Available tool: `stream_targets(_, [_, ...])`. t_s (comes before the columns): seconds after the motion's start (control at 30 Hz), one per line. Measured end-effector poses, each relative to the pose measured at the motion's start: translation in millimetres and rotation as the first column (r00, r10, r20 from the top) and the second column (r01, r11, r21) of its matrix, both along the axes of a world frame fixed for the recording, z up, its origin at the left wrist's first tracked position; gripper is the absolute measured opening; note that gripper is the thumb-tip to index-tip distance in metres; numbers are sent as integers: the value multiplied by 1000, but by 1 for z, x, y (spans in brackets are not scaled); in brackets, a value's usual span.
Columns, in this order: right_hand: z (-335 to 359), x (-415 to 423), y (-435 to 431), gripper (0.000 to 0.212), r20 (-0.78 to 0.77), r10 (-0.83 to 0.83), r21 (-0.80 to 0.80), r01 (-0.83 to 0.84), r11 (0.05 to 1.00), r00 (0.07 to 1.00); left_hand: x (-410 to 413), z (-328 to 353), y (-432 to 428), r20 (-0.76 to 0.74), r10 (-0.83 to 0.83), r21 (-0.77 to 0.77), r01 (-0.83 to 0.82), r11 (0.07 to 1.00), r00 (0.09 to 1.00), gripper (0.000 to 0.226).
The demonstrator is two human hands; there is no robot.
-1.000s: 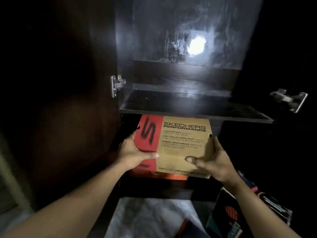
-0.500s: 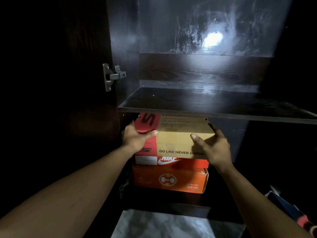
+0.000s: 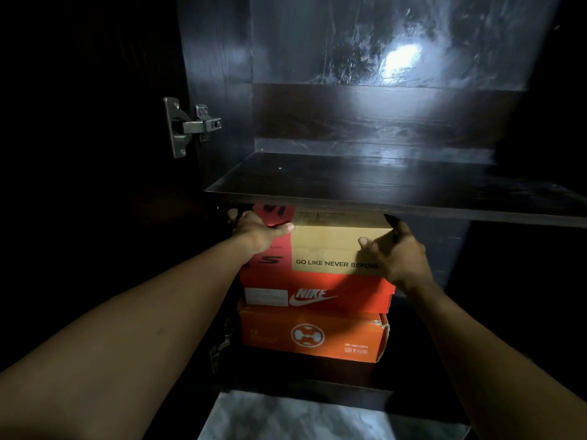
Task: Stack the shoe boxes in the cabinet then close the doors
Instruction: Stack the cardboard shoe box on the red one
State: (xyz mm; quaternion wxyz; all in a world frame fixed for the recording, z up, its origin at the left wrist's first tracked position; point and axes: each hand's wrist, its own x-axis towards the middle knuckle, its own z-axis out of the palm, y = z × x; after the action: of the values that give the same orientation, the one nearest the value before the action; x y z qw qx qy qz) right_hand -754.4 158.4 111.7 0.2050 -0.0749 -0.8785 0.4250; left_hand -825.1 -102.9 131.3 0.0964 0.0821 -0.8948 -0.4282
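A tan and red Skechers shoe box (image 3: 324,249) lies on top of an orange Nike box (image 3: 317,296), under the dark cabinet's middle shelf (image 3: 381,201). My left hand (image 3: 257,231) grips the top box's left corner, thumb on its front. On the right corner, my right hand (image 3: 394,252) holds the same box, covering the end of its printed slogan. The box's back half is hidden under the shelf. Both boxes stand in the cabinet's lower compartment.
A metal hinge (image 3: 190,125) sticks out at the left, where the open left door (image 3: 95,154) hangs in the dark. The upper compartment shows a glossy back wall with a light glare. A pale marble floor (image 3: 301,417) lies below the cabinet.
Both hands have pushed the Skechers box from in front of the cabinet onto the Nike box and deeper under the shelf. My view has moved closer and slightly left.
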Motion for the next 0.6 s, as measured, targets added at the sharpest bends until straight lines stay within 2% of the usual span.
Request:
stream_targets(0.13, [5,6,0,82,44,-15,5,14,1000,999,13,8,11,36,82,-106,-78,991,996,89])
stream_targets(0.23, [3,26,-8,104,43,-44,-44,46,998,998,42,1,19,-96,160,-126,-171,977,982,91])
stream_targets(0.3, [-3,48,-14,113,18,-92,-73,93,993,996,68,-11,21,-184,136,-136,-162,977,974,95])
stream_targets(0.43, [-13,102,-21,102,-5,-126,-38,126,991,992,126,-32,30,-283,-112,-273,32,961,953,90])
stream_targets(0.6, [-4,204,-13,92,-42,-231,42,233,972,972,196,-38,61,-256,-418,-309,336,890,872,75])
